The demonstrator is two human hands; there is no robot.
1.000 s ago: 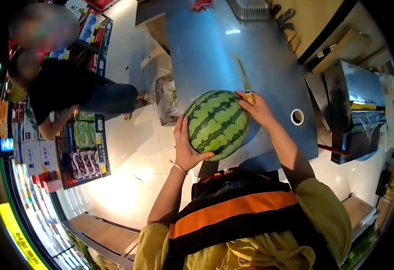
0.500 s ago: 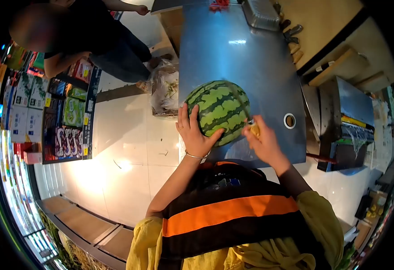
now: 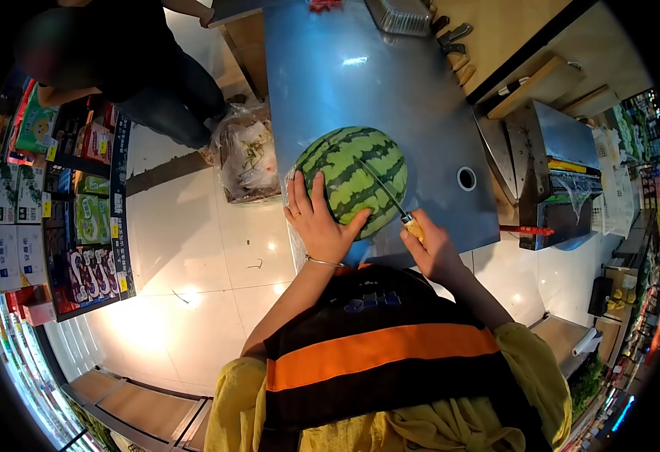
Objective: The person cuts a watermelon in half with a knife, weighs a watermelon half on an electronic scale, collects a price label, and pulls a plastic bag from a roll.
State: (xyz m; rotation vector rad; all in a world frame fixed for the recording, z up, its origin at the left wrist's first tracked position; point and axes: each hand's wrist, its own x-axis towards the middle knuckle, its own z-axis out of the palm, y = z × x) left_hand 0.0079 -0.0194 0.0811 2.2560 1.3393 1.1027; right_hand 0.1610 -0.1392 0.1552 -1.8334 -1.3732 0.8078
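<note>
A whole-looking watermelon [image 3: 345, 169], green with dark stripes, rests on the metal table [image 3: 435, 151] near its front edge. My left hand [image 3: 322, 224] lies against its near left side with fingers and thumb spread. In my right hand [image 3: 437, 248] is a knife [image 3: 385, 185], gripped by its yellowish handle. The narrow blade points away to the upper left, over the top of the melon. I cannot tell whether its edge has entered the rind.
Several knives [image 3: 454, 38] line the table's far right edge beside a clear plastic tray [image 3: 401, 16]. A round hole [image 3: 466, 178] pierces the table at right. A plastic-lined box [image 3: 247, 154] stands left on the floor, near another person [image 3: 149, 68]. Packaged goods [image 3: 92, 218] fill a left shelf.
My right hand has shifted down, bringing the blade into clearer sight, slanted across the melon. The left hand stays on the rind. The whole view has turned slightly.
</note>
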